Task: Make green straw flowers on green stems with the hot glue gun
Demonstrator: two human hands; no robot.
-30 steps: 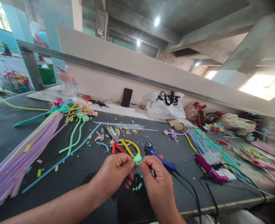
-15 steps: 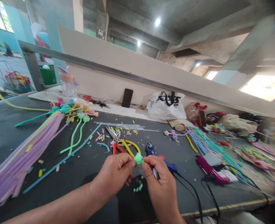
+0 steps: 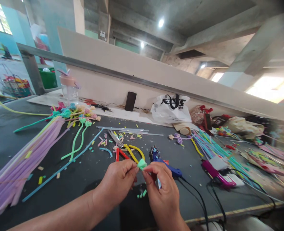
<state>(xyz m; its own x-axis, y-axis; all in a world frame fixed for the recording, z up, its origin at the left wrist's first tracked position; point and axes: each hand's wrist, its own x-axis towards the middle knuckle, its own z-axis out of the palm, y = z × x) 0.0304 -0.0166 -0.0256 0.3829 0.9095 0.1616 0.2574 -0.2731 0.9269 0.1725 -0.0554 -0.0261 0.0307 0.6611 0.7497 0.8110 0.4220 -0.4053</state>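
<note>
A small mint-green piece shaped like a flower head (image 3: 142, 164) is pinched between both hands above the dark table. My left hand (image 3: 121, 176) grips its left side with thumb and forefinger. The fingertips of my right hand (image 3: 160, 179) hold its right side. Just beyond lie yellow-handled scissors (image 3: 137, 150) and a red-handled tool (image 3: 119, 154). A blue glue gun (image 3: 168, 166) rests to the right, its nozzle end dark and messy. Small green offcuts (image 3: 142, 194) lie below my hands. Two green stems with flower heads (image 3: 78, 141) lie to the left.
A bundle of lilac stems (image 3: 36, 160) covers the table's left side. A clear bottle (image 3: 69, 89), a phone (image 3: 130, 101) and a white bag (image 3: 171, 108) stand along the back panel. Right of the hands are a magenta glue gun (image 3: 217, 175), cords and more coloured stems (image 3: 211, 147).
My right-hand fingers have shifted slightly left and curled more around the green piece, which has turned a little. Both hands keep hold of it. The view has moved slightly.
</note>
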